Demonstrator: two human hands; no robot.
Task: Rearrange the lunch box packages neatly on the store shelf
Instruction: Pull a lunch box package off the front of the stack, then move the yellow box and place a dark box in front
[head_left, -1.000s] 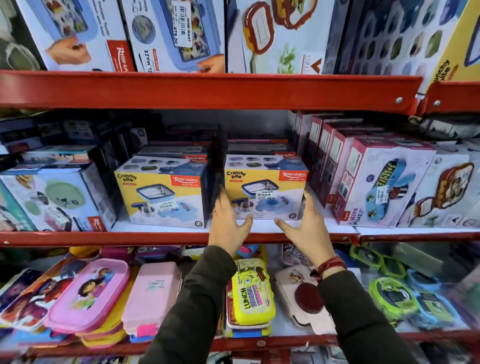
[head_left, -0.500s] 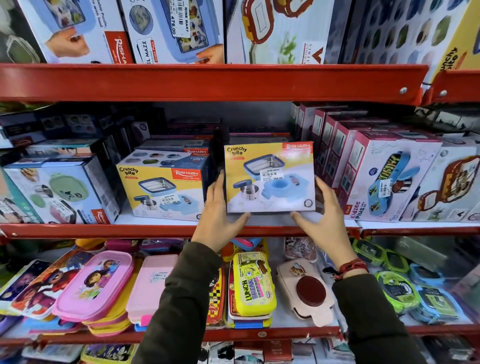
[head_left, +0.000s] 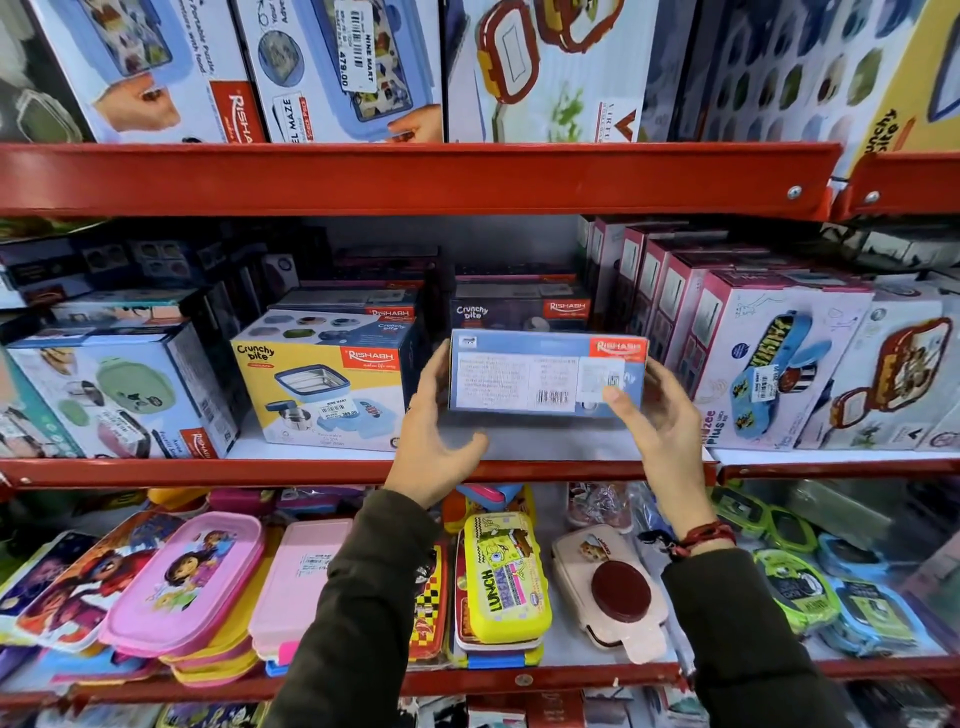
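Note:
I hold a lunch box package (head_left: 524, 375) above the middle shelf (head_left: 311, 470), between my left hand (head_left: 436, 431) and my right hand (head_left: 662, 421). Its pale blue underside with printed text and a barcode faces me. My left hand grips its left end; my right fingers wrap its right end. A matching yellow Crunchy Bite package (head_left: 324, 379) stands on the shelf just to the left. Another dark Crunchy Bite box (head_left: 519, 312) sits behind the held one. The shelf spot under the held package is bare.
Pink-topped boxes (head_left: 779, 358) stand in a row to the right, a green-printed box (head_left: 119, 389) to the left. The upper red shelf (head_left: 415, 176) carries large boxes. Loose lunch boxes, pink (head_left: 192, 577) and yellow (head_left: 504, 571), lie on the lower shelf.
The package was resting on the shelf, then lifted with its front facing me; now it has tipped so its underside shows. Both hands stayed on its ends.

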